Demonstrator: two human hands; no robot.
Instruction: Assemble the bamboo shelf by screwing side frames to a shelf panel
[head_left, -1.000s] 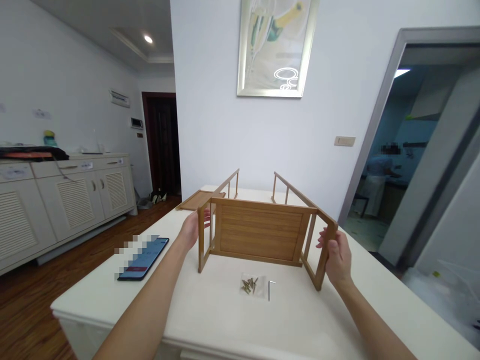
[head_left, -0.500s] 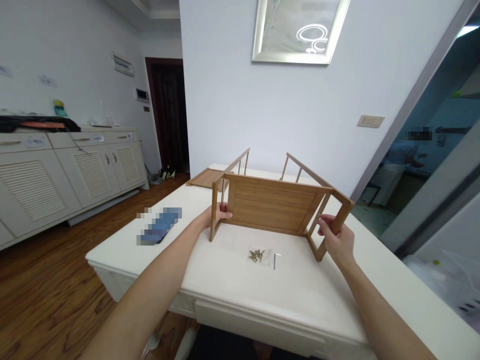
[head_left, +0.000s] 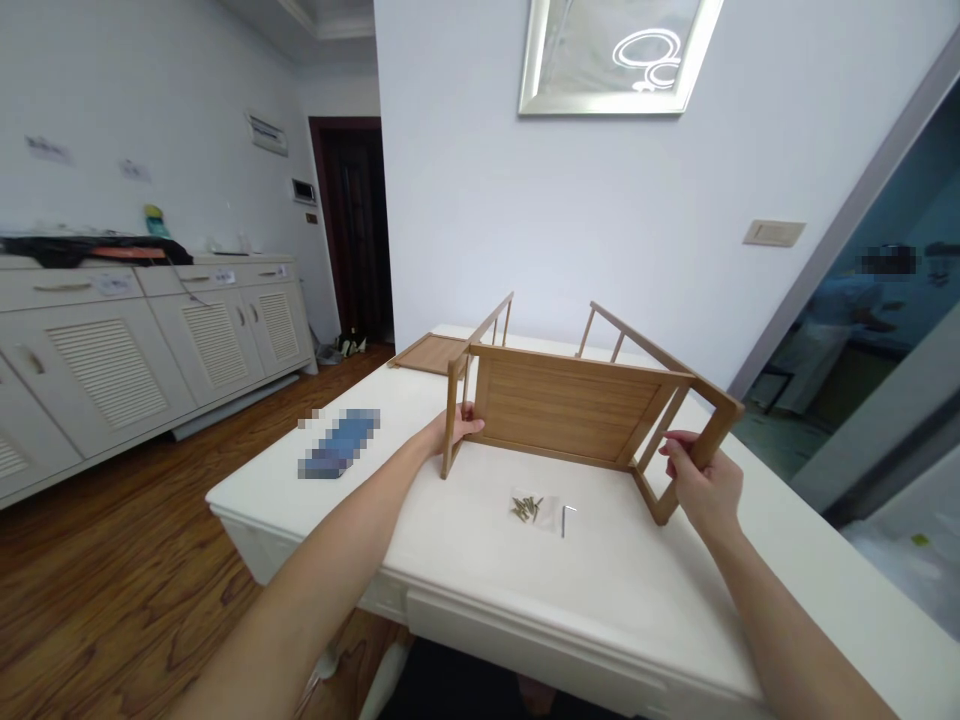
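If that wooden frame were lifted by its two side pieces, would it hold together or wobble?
The wooden frame probably wobbles: its side pieces splay outward, and the screws lie loose on the table. Thin slats suggest it is light. Both hands, left hand and right hand, steady it.

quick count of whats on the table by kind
wooden frame: 1
loose wooden panel: 1
bag of screws: 1
hex key: 1
phone: 1
total: 5

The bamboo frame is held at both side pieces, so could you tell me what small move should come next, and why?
Probably steady the bamboo frame with the left hand and free the right hand for the screws and hex key, which lie loose in front.
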